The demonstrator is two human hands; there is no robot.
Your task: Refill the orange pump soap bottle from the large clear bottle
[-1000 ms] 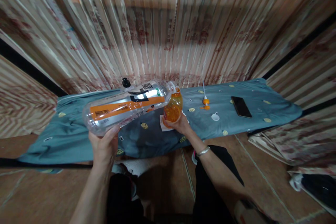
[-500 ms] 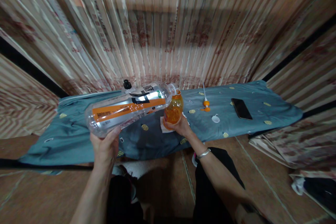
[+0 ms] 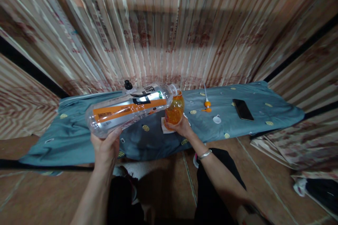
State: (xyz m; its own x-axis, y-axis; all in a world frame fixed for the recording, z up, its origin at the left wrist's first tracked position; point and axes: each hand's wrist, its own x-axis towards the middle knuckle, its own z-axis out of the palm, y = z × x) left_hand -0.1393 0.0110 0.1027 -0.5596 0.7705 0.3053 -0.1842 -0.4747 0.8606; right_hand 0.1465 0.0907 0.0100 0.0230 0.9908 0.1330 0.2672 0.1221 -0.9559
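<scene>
The orange bottle (image 3: 175, 109) stood upright, its lower half in the curve of the right hand (image 3: 182, 126); the thumb and fingers were wrapped about it, gripping from its near right side, though the fingertips beyond were hidden. A white tissue (image 3: 165, 127) lay at the foot of the orange bottle, showing on its near left side.

To the left of the orange bottle, the large clear bottle (image 3: 129, 107) lay tipped on a slant in the air, its neck at the orange bottle's mouth; whether the two rims touched could not be told. The left hand (image 3: 105, 147) grasped the clear bottle near its base, from below, the thumb laid along the near side and the other fingers mostly out of sight beneath.

The left forearm rose steeply, in front and to the left of the orange bottle. The right forearm, with a silver bracelet (image 3: 205, 154) at the wrist, reached slantwise from the near right of it.

Right of the orange bottle, an orange pump head (image 3: 207, 104) lay on the blue-green cloth (image 3: 71, 137), with a dark phone (image 3: 243, 109) farther right. Behind it hung a striped curtain (image 3: 158, 42).
</scene>
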